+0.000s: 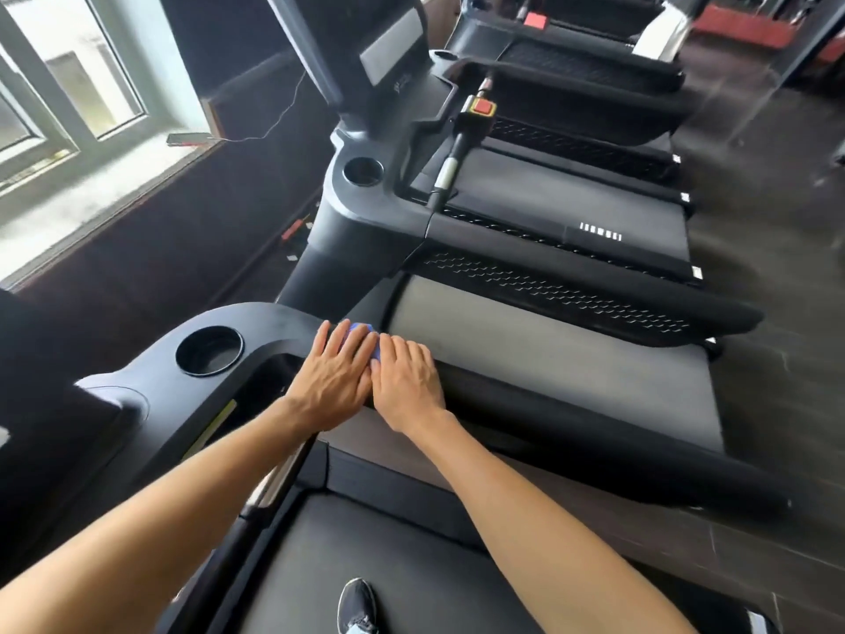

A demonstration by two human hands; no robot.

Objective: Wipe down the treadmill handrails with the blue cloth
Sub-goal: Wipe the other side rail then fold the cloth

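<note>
Though white marking (pixel 600 232) blurs (unreadable), left hand (pixel 334 377) and right hand (pixel 408 382) press blue cloth (pixel 359 330) flat-fingered.

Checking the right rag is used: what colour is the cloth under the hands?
Blue; the cloth peeks past the left hand, head view.

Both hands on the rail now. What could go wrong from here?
1. Only a scrap of the blue cloth shows past the left hand and right hand; bare palms may smear the handrail.
2. Both arms reach to one side with a shoe on the belt; balance may suffer.
</note>
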